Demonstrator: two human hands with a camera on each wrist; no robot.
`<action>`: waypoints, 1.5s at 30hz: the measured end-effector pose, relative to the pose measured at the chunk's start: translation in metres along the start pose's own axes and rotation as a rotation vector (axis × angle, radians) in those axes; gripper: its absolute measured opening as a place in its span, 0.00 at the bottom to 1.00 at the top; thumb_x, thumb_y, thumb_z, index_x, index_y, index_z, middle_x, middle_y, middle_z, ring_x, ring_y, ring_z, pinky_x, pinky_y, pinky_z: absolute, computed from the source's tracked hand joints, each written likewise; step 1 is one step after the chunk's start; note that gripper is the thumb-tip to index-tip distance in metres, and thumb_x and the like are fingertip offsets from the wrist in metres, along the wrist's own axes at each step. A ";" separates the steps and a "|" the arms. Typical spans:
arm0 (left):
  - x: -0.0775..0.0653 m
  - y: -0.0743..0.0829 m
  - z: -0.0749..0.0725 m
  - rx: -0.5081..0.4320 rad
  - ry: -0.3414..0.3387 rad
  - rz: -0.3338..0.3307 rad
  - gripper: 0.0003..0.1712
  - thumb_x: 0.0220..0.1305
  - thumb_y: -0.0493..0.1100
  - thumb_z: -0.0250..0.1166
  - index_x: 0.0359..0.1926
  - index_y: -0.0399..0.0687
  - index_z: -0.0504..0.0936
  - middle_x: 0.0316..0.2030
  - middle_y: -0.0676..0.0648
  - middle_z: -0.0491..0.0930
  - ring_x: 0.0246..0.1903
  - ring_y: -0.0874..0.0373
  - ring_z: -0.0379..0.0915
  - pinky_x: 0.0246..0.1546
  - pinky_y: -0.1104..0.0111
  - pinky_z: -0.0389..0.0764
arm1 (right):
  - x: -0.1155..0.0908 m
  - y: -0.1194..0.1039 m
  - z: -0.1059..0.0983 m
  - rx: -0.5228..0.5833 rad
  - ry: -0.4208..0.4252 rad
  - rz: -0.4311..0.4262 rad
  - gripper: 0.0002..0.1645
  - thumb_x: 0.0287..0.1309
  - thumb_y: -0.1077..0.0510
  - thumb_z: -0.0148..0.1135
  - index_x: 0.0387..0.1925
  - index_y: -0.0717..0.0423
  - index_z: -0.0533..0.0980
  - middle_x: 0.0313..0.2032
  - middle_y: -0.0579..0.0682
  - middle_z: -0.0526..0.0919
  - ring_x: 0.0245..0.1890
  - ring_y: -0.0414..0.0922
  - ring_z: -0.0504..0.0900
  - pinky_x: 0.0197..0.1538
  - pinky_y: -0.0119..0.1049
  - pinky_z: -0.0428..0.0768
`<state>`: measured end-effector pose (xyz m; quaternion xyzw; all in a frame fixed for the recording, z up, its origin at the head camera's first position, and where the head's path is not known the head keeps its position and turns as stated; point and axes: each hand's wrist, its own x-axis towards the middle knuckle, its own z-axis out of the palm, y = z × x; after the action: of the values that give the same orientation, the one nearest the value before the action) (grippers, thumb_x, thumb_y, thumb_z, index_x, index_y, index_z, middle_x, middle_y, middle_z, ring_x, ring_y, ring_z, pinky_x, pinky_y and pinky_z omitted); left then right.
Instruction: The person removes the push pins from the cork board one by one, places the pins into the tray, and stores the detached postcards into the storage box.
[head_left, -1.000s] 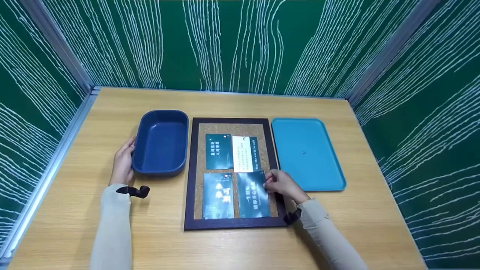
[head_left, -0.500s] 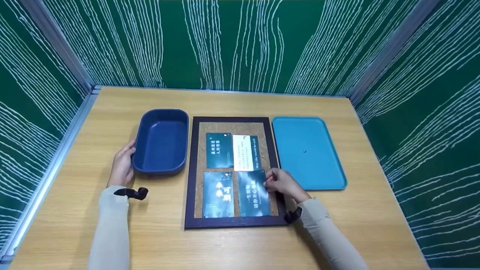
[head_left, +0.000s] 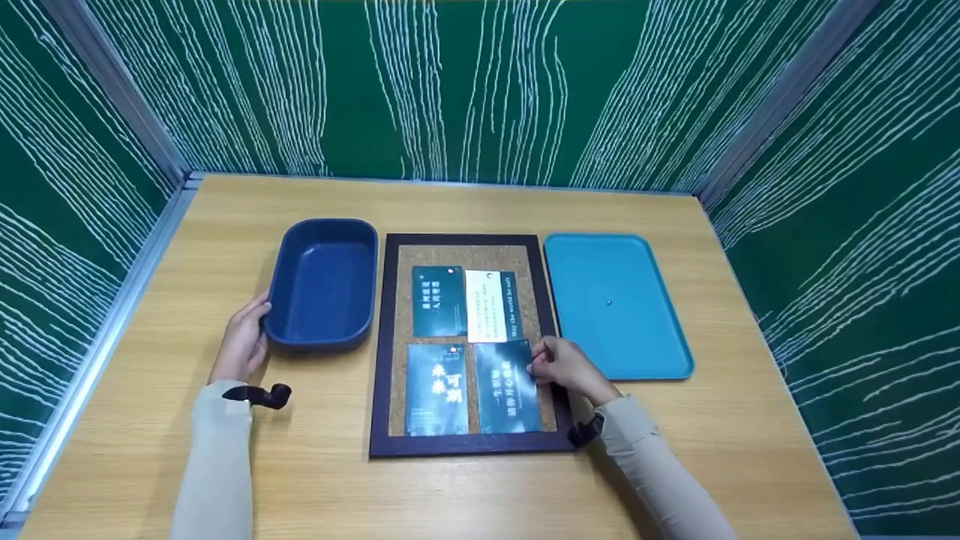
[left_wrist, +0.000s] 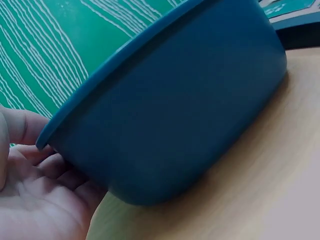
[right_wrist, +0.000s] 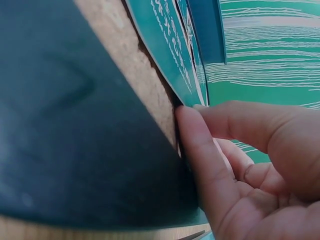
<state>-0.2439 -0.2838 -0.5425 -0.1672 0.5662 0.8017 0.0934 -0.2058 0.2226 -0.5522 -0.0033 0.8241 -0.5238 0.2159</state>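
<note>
A dark blue plastic basin (head_left: 322, 285) stands on the left of the table. My left hand (head_left: 244, 341) holds its near left side; in the left wrist view the thumb (left_wrist: 30, 125) is at the rim and the other fingers lie beneath it. At the middle lies a dark-framed cork board (head_left: 450, 445) bearing several printed cards. My right hand (head_left: 566, 369) pinches the upper right edge of the lower right green card (head_left: 507, 397). Close up in the right wrist view, thumb and forefinger meet at that green card's (right_wrist: 167, 50) edge, beside the bare cork.
Also on the board are a lower left green card (head_left: 436, 397), an upper left green card (head_left: 438, 300) and a cream-and-green card (head_left: 486, 304). A flat turquoise tray (head_left: 622, 307) lies just right of the board. Green walls with white lines (head_left: 480, 90) enclose the table.
My left hand has slid back along the basin's side, towards me. The basin stays put. The right hand and the card it pinches look unchanged.
</note>
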 end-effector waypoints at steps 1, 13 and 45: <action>0.000 0.000 -0.001 -0.015 -0.005 -0.002 0.31 0.76 0.39 0.40 0.75 0.43 0.43 0.77 0.53 0.34 0.74 0.66 0.31 0.73 0.74 0.43 | 0.000 0.000 0.000 -0.004 0.003 0.005 0.11 0.54 0.70 0.60 0.40 0.69 0.71 0.30 0.52 0.76 0.27 0.41 0.81 0.36 0.37 0.86; 0.002 -0.004 0.001 -0.085 -0.045 0.034 0.32 0.76 0.36 0.38 0.75 0.38 0.38 0.76 0.48 0.33 0.75 0.63 0.30 0.73 0.74 0.45 | -0.001 -0.003 0.000 0.001 0.015 0.034 0.13 0.54 0.69 0.62 0.41 0.69 0.71 0.30 0.52 0.76 0.28 0.43 0.81 0.38 0.40 0.86; 0.002 -0.007 0.009 0.000 -0.045 0.050 0.30 0.76 0.37 0.36 0.74 0.37 0.40 0.76 0.45 0.37 0.75 0.59 0.32 0.74 0.70 0.44 | 0.009 -0.006 -0.013 0.118 -0.040 0.064 0.13 0.55 0.72 0.60 0.43 0.71 0.70 0.31 0.53 0.77 0.24 0.40 0.83 0.34 0.34 0.86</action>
<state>-0.2445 -0.2726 -0.5469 -0.1346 0.5680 0.8074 0.0861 -0.2196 0.2291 -0.5451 0.0254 0.7871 -0.5639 0.2488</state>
